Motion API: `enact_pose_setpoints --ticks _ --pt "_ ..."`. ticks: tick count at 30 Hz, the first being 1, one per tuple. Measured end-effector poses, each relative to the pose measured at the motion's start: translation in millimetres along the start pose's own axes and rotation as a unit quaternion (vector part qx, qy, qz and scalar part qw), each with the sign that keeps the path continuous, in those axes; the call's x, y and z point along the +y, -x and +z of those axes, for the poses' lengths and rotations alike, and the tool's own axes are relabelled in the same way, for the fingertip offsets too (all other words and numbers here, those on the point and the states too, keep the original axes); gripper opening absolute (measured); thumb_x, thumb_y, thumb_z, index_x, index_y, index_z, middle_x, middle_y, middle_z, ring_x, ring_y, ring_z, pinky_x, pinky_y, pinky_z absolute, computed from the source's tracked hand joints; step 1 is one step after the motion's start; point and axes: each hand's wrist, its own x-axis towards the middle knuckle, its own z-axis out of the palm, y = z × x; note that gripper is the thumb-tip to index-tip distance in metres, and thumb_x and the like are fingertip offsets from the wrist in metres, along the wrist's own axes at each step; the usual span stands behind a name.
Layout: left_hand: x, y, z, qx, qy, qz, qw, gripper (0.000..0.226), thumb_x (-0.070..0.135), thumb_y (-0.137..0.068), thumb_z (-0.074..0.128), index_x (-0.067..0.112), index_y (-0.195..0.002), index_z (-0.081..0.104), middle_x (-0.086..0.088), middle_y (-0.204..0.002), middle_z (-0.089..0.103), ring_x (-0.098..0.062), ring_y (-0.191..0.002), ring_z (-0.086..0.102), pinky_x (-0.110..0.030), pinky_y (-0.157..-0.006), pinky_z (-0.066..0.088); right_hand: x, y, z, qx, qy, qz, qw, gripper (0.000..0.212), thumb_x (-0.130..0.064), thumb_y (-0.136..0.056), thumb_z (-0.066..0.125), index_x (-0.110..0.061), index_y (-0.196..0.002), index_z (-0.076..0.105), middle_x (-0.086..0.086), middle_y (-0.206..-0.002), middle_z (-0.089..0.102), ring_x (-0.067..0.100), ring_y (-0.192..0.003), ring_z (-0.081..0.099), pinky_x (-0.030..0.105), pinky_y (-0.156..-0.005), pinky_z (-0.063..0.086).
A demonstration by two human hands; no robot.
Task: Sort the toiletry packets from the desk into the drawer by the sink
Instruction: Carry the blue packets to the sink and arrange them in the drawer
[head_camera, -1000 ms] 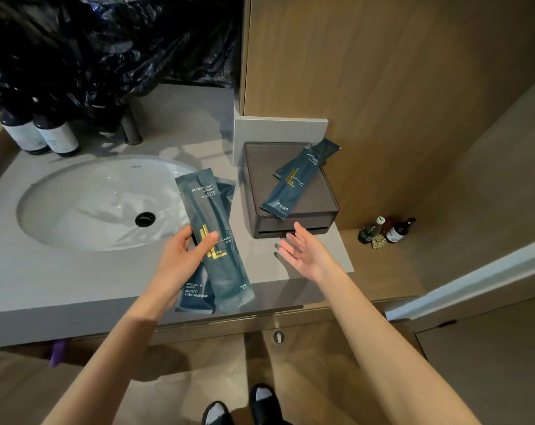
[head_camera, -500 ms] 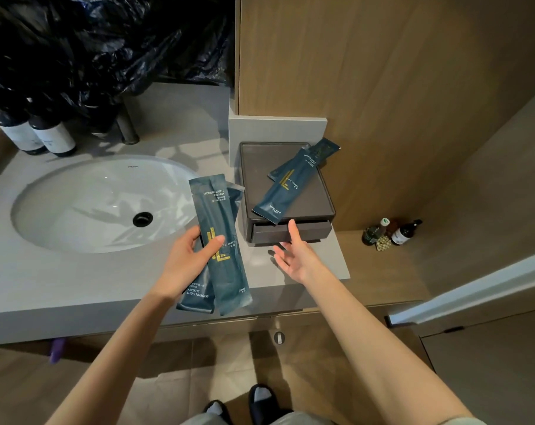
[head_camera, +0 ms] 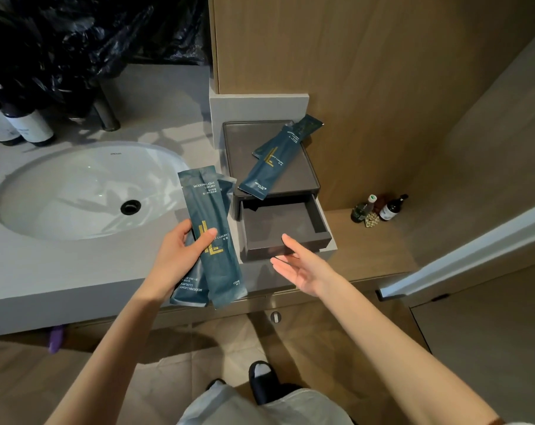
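Observation:
My left hand (head_camera: 176, 254) grips a stack of long teal toiletry packets (head_camera: 212, 222) with gold lettering, held upright over the counter's front edge. A dark grey drawer box (head_camera: 303, 176) stands on the counter right of the sink. Its drawer (head_camera: 320, 223) is pulled out and looks empty. Two more teal packets (head_camera: 274, 161) lie slanted across the box's top. My right hand (head_camera: 300, 265) hovers palm up just in front of the drawer, fingers spread and holding nothing.
A white oval sink (head_camera: 85, 188) fills the grey counter (head_camera: 61, 271) on the left, with dark bottles (head_camera: 24, 127) and black plastic bags behind. Small bottles (head_camera: 379, 208) stand on the lower wooden ledge to the right. A wooden wall rises behind the box.
The drawer has come out of the box, from closed to fully pulled out. My right hand has drawn back from its front, open. The left hand keeps the packets.

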Motion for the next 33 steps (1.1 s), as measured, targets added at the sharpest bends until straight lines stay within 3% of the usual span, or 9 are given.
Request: enact_pose_setpoints --ticks 10,14,19,21,24,26,29,31,33 --pt "3.8 19.7 11.6 -0.015 0.075 -0.037 0.996 0.023 0.023 -0.087 0.065 0.016 -0.109 0.066 -0.006 -0.113 0.071 -0.025 -0.107 0.065 -0.047 -0.099 0.048 28.8 25.4 -29.6 -0.018 0.026 0.011 0.999 0.036 -0.026 -0.078 0.077 -0.006 -0.103 0.062 0.019 -0.110 0.068 0.026 -0.101 0.070 0.033 -0.079 0.059" --pt "3.9 26.0 17.8 -0.013 0.077 -0.046 0.996 0.017 0.023 -0.087 0.065 0.020 -0.104 0.067 -0.003 -0.110 0.072 -0.021 -0.104 0.067 -0.039 -0.094 0.051 42.7 32.9 -41.8 -0.019 0.026 0.020 0.999 0.034 -0.026 -0.077 0.077 -0.006 -0.102 0.064 0.019 -0.108 0.070 0.026 -0.101 0.070 0.036 -0.082 0.058" --pt "4.7 32.2 26.0 -0.015 0.081 -0.056 0.995 0.016 0.020 -0.088 0.064 0.017 -0.104 0.066 -0.005 -0.107 0.072 -0.019 -0.097 0.068 -0.025 -0.077 0.057 49.1 39.6 -52.1 -0.026 0.040 0.017 0.999 0.034 -0.028 -0.078 0.076 -0.007 -0.103 0.064 0.018 -0.105 0.072 0.028 -0.100 0.071 0.039 -0.087 0.057" --pt "5.0 34.1 28.0 -0.022 0.082 -0.067 0.994 0.016 0.022 -0.087 0.065 0.019 -0.103 0.066 -0.004 -0.107 0.072 -0.018 -0.095 0.069 -0.028 -0.077 0.055 47.5 42.7 -55.8 -0.043 0.078 0.018 0.996 0.042 -0.032 -0.081 0.073 -0.005 -0.111 0.063 0.017 -0.109 0.072 0.027 -0.100 0.071 0.037 -0.083 0.059" --pt "6.2 35.9 31.0 -0.023 0.086 -0.073 0.993 0.016 0.023 -0.086 0.066 0.020 -0.102 0.067 -0.005 -0.106 0.072 -0.019 -0.094 0.070 -0.032 -0.081 0.055 41.1 56.7 -58.5 -0.073 0.232 0.010 0.970 0.049 -0.044 -0.084 0.063 -0.004 -0.113 0.065 0.014 -0.106 0.073 0.025 -0.095 0.072 0.032 -0.080 0.060" --pt "9.6 36.8 33.2 -0.016 0.101 -0.077 0.992 0.019 0.021 -0.085 0.067 0.013 -0.102 0.067 -0.007 -0.101 0.074 -0.021 -0.089 0.070 -0.030 -0.076 0.058 34.8 68.2 -57.4 -0.085 0.293 -0.052 0.951 0.047 -0.044 -0.083 0.062 -0.003 -0.107 0.068 0.013 -0.094 0.075 0.020 -0.082 0.072 0.028 -0.074 0.061" --pt "14.8 36.6 36.5 -0.011 0.121 -0.085 0.989 0.029 0.022 -0.083 0.070 0.003 -0.104 0.065 -0.010 -0.095 0.074 -0.024 -0.086 0.070 -0.032 -0.076 0.058 26.1 83.2 -42.5 -0.078 0.283 -0.210 0.933 0.027 -0.026 -0.090 0.062 -0.002 -0.102 0.069 0.011 -0.086 0.071 0.013 -0.066 0.065 0.023 -0.064 0.059" --pt "19.5 36.9 39.7 -0.008 0.133 -0.082 0.988 0.033 0.022 -0.082 0.071 -0.001 -0.104 0.063 -0.011 -0.095 0.074 -0.024 -0.084 0.070 -0.032 -0.075 0.059 22.6 87.6 -26.7 -0.049 0.327 -0.301 0.895 0.018 -0.022 -0.090 0.063 -0.008 -0.099 0.071 0.008 -0.090 0.071 0.009 -0.069 0.064 0.022 -0.065 0.057" --pt "24.8 38.1 44.0 -0.002 0.146 -0.076 0.986 0.034 0.021 -0.081 0.072 -0.003 -0.102 0.062 -0.014 -0.094 0.074 -0.022 -0.080 0.070 -0.031 -0.072 0.059 22.3 87.8 -12.1 -0.043 0.389 -0.340 0.855 0.014 -0.026 -0.088 0.065 -0.017 -0.096 0.072 -0.002 -0.090 0.072 0.005 -0.076 0.065 0.023 -0.071 0.057"
